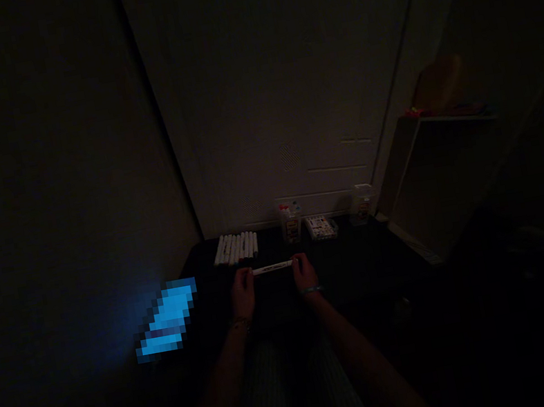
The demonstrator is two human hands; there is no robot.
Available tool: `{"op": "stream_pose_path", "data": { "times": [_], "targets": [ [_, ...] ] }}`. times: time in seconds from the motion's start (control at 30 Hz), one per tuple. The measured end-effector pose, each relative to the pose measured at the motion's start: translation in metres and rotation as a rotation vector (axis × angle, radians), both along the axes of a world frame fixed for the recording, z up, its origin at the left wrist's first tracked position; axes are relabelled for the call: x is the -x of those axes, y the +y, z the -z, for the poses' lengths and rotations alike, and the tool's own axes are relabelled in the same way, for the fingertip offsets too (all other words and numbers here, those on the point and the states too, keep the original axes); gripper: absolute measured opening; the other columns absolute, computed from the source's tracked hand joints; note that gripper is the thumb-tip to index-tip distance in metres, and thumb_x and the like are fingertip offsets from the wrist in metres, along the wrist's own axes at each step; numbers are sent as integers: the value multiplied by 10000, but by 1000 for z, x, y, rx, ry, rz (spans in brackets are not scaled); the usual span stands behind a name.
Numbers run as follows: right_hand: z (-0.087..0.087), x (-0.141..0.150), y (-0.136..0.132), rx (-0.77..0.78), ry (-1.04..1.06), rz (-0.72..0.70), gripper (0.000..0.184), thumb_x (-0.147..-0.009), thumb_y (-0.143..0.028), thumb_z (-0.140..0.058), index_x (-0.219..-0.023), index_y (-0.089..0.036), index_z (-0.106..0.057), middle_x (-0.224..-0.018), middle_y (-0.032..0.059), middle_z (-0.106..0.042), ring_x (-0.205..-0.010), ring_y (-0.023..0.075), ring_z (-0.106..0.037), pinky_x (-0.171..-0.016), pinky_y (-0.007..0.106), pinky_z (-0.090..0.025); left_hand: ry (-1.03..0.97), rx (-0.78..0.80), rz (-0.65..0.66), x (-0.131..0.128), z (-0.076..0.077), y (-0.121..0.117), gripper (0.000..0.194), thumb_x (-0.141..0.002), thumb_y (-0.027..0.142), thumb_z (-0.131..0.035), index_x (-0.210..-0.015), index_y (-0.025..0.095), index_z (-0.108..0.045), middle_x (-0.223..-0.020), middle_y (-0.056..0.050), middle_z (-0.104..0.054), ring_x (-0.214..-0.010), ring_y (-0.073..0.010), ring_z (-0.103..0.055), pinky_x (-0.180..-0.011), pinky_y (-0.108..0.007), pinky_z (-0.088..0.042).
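A white marker [271, 268] with dark print lies level between my two hands, over the dark table [361, 265]. My left hand [243, 293] is closed on its left end. Its right end sits in the closed fingers of my right hand [305, 273]. Just beyond my left hand, a row of several white markers [235, 247] rests side by side. Behind the held marker stands a clear case [291, 222] with a few markers in it, red and blue ends up. The dim light hides the finger details.
A flat box with small printed marks [321, 227] lies right of the clear case. Farther right stands another clear case [362, 204]. A bright blue, pixelated screen [169, 320] glows at left. A wall [253, 94] rises behind the table, and a shelf unit [426, 183] stands at right.
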State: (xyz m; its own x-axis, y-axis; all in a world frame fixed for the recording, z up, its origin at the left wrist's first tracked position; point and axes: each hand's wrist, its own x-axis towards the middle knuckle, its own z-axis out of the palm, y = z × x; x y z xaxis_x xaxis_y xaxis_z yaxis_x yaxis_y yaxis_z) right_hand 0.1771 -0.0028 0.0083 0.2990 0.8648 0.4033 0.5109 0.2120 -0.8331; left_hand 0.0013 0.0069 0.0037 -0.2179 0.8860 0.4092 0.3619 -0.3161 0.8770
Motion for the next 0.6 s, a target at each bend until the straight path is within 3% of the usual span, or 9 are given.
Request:
{"op": "stream_pose_path", "data": {
  "times": [0.43, 0.6],
  "targets": [
    [4, -1, 3, -12, 13, 41, 275, -862, -369, -277, -953, -216, -487, -879, 33, -588, -796, 144, -547, -708, 237, -392, -4, 45, -8, -1, -8, -5, 298, -785, 423, -372, -891, 194, -531, -846, -21, -587, -809, -165, -539, -750, -288, -409],
    [5, -1, 4, -9, 15, 36, 268, -860, -370, -283, -957, -220, -483, -882, 30, -588, -782, 142, -549, -695, 235, -395, -45, 40, -26, -3, -13, -9, 281, -781, 397, -380, -876, 193, -548, -746, -10, -575, -739, -156, -538, -686, -273, -418]
  ]
}}
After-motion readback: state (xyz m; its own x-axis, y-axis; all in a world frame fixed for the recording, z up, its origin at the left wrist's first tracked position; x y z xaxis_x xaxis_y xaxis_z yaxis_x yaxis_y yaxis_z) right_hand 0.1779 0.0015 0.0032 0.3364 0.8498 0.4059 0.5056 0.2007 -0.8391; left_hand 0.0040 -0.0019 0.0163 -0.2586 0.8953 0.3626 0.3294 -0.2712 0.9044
